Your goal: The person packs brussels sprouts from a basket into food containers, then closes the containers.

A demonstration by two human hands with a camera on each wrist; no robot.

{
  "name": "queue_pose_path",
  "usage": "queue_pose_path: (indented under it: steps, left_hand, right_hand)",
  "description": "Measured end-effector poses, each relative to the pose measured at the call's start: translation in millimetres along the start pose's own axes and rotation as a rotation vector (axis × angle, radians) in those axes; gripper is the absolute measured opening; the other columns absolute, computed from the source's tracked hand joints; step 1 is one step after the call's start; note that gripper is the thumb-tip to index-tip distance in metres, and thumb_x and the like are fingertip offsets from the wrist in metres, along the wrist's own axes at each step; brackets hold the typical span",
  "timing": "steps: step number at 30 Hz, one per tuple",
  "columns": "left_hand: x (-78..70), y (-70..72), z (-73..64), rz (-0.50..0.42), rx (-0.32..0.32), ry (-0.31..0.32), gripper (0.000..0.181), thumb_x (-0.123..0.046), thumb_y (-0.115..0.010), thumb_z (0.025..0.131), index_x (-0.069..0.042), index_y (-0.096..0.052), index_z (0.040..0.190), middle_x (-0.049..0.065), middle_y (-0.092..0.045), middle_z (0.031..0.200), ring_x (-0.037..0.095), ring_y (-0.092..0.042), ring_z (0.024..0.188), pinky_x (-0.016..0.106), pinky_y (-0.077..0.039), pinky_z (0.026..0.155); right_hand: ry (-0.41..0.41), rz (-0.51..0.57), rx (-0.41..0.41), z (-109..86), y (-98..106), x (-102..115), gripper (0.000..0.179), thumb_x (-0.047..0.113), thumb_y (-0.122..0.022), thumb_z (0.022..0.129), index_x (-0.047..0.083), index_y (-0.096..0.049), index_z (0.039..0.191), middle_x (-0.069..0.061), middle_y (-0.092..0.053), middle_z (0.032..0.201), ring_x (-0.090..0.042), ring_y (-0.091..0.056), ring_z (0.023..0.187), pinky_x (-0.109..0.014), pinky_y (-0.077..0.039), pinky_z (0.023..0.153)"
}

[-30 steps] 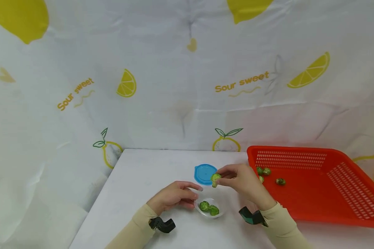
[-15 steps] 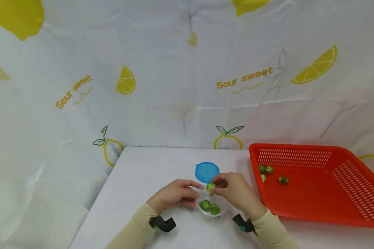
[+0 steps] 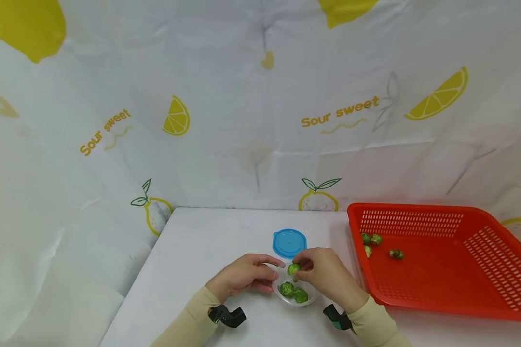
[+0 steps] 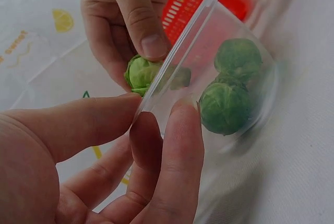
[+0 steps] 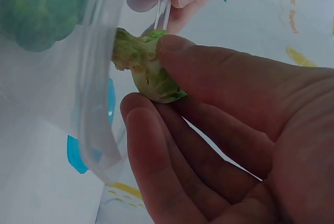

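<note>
My left hand (image 3: 251, 273) pinches the rim of a small clear plastic bowl (image 4: 265, 96), thumb at the lip and fingertips against the outer wall. Two green Brussels sprouts (image 3: 300, 295) lie inside the bowl. Between thumb and fingertips, my right hand (image 3: 325, 273) holds another Brussels sprout (image 5: 156, 78), its cut stem pointing toward the bowl in the right wrist view. That sprout is at the bowl's far edge, by the left fingertips. A round blue lid (image 3: 289, 243) lies flat on the table just behind the bowl.
To the right stands a large red plastic basket (image 3: 443, 279) with perforated walls. Several Brussels sprouts (image 3: 376, 239) lie at its left side. White table surface (image 3: 212, 231) extends left of the hands, and a lemon-print cloth (image 3: 226, 115) hangs behind.
The right hand has brought its sprout down and left, from above the lid to the bowl's far edge. My left hand has stayed at the bowl's left side.
</note>
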State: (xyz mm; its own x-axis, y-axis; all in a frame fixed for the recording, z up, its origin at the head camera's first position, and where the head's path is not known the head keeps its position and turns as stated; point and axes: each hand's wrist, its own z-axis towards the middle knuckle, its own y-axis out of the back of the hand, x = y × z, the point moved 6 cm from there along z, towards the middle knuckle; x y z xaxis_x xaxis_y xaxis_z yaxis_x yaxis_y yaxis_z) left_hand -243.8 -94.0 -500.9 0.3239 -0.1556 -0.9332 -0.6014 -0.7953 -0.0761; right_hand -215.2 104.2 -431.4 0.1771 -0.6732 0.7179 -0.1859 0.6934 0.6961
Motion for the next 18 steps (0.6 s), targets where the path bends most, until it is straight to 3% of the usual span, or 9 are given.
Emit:
queue_pose_path:
  steps: [11,18]
  left_hand:
    - [-0.9,-0.2,-0.1,0.004,0.001,-0.006,0.039,-0.012,-0.074,0.1,-0.006,-0.071,0.138,0.001,-0.077,0.091,0.011,-0.072,0.077,0.028,-0.067,0.077]
    - [0.6,-0.1,1.2,0.006,-0.006,-0.002,0.037,-0.011,-0.074,0.1,-0.008,-0.072,0.136,0.001,-0.077,0.091,0.011,-0.072,0.076,0.028,-0.068,0.077]
  right_hand:
    - [-0.041,-0.1,-0.056,-0.4,-6.3,5.0,0.022,0.009,-0.094,0.083,0.011,-0.083,0.102,0.002,-0.077,0.09,-0.011,-0.066,0.078,-0.034,-0.068,0.074]
    - [-0.056,-0.068,-0.043,-0.9,-6.2,2.8,0.023,0.01,-0.092,0.085,0.01,-0.083,0.107,-0.002,-0.08,0.098,-0.011,-0.068,0.082,-0.035,-0.068,0.077]
